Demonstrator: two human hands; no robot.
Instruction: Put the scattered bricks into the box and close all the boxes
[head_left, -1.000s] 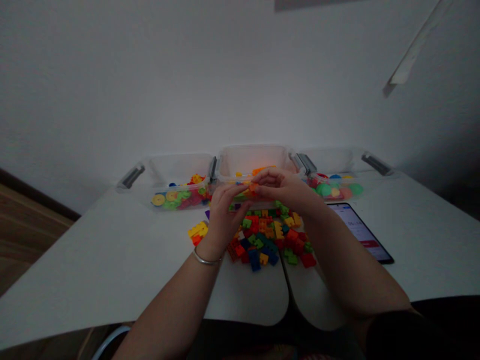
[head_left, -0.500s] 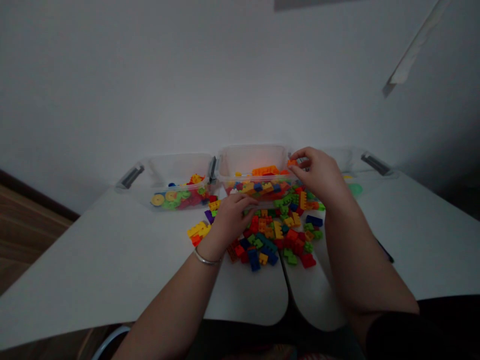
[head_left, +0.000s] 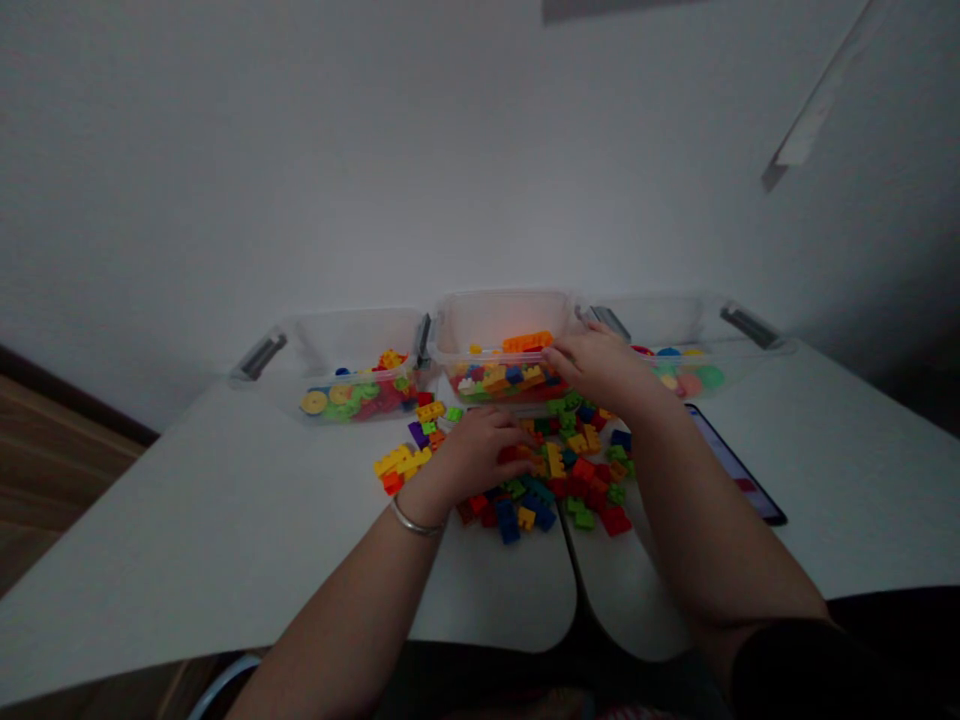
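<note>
Both hands have come lower since the earlier frame. The right hand has dropped from above the middle tub to its front rim, and the left hand has settled onto the brick pile. The right fingers stretch forward over the rim, above the bricks inside the tub; whether they pinch a brick, I cannot tell. The left fingers curl down against the pile, and they hide whatever lies beneath them, so I cannot tell if they grasp anything. One bangle circles the left wrist.

Three clear plastic tubs stand in a row at the far edge of the table, touching or nearly so. The middle tub holds a layer of mixed bricks, with orange ones on top. The left tub holds two yellow discs among green and red pieces. The right tub holds colored balls. The loose bricks spread in front of the middle tub, too many to count exactly, and a small yellow and orange group lies just left of the left hand. One phone lies to the right, partly behind the right forearm.
</note>
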